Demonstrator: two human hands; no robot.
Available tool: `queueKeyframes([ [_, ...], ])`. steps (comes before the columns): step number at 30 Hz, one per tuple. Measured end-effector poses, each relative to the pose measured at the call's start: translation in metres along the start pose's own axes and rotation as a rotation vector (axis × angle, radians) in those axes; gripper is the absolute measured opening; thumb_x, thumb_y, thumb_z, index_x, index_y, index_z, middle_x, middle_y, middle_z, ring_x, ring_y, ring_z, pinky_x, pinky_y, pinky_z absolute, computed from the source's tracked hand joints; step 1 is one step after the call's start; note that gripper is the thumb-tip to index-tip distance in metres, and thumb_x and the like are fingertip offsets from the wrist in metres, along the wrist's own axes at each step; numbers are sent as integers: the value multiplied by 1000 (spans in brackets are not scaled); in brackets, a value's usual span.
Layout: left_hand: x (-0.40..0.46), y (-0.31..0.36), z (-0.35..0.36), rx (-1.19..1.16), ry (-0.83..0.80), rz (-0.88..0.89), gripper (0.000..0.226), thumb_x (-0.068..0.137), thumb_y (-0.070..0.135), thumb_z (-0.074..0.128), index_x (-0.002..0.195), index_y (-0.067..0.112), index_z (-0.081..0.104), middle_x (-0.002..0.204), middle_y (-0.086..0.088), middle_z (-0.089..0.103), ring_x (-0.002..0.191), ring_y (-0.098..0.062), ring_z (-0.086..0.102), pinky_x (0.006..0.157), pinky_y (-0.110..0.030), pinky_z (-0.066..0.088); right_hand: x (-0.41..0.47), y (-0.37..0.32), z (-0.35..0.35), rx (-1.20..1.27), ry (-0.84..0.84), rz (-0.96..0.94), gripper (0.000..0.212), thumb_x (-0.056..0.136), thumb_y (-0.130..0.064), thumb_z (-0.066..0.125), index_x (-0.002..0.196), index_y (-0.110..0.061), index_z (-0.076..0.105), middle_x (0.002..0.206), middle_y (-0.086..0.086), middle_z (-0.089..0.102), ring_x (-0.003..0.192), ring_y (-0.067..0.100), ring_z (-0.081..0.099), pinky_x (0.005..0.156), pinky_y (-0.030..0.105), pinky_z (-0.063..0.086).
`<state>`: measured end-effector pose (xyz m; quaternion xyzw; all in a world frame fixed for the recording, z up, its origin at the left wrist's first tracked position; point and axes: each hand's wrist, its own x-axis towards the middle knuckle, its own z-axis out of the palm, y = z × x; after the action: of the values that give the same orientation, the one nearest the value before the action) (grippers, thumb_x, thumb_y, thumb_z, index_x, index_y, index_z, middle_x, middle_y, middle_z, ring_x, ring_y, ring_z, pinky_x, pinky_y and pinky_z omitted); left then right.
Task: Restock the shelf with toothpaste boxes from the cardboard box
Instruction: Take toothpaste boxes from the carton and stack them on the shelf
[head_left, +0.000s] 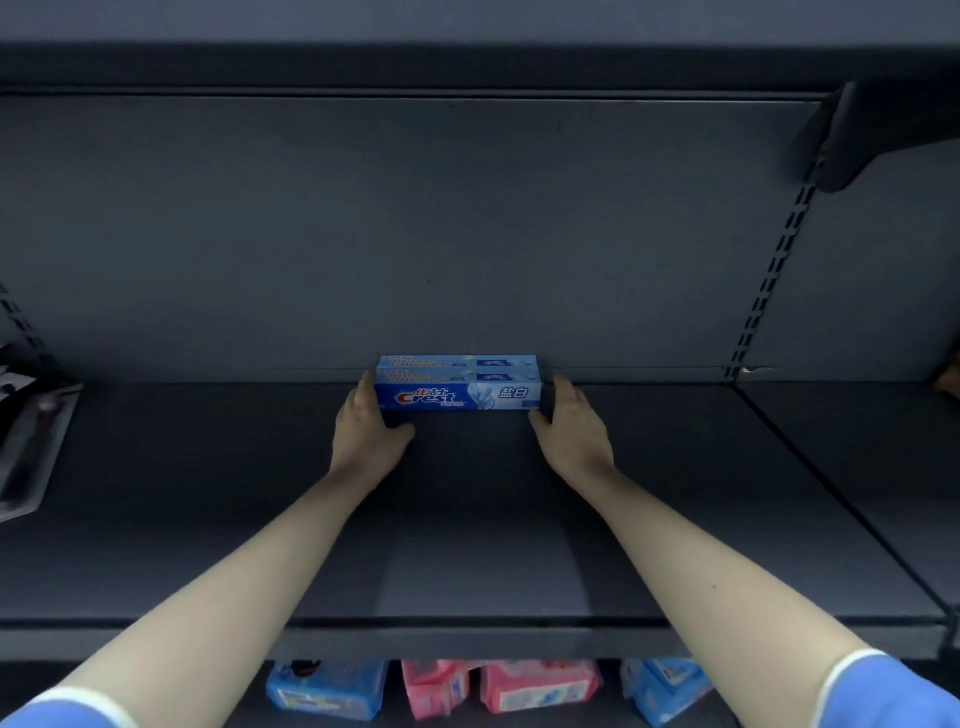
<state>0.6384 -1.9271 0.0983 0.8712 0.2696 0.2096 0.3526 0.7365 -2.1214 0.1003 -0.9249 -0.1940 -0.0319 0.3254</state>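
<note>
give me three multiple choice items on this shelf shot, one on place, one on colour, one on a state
1. Where do the blue Crest toothpaste boxes sit on the dark grey metal shelf?
A. at the front edge
B. at the back, against the rear panel
C. at the far left end

2. What colours are the soft packs on the shelf below?
A. blue and pink
B. green and yellow
C. all white

3. How do the hands stand?
A. both hang idle off the shelf
B. one lifts a box high
C. one at each end of the boxes

Answers:
1 B, the boxes stand by the rear panel.
2 A, blue and pink packs show below.
3 C, left hand and right hand flank the ends.
</note>
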Motion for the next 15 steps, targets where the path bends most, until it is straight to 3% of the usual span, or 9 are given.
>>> queueKeyframes([
  [4,-23,7,0,47,-22,12,82,76,20,69,145,17,24,144,-7,38,134,-26,31,108,-40,32,-19,0,-12,-90,-54,11,60,95,-28,48,144,-6,24,142,15,37,129,30,40,102,37,35],
  [8,-53,20,-1,160,-66,-20,88,81,24,66,149,12,11,154,-8,21,141,-26,17,112,-38,23,-44,4,-25,-169,-103,-3,58,96,-34,45,144,-8,26,143,15,35,130,31,37,104,39,35],
  [15,-127,42,7,375,-8,106,83,80,32,65,146,9,21,149,-11,31,137,-32,25,108,-43,30,-106,29,-46,-297,-106,-73,53,97,-39,41,141,-13,31,140,12,40,127,30,39,100,38,35],
])
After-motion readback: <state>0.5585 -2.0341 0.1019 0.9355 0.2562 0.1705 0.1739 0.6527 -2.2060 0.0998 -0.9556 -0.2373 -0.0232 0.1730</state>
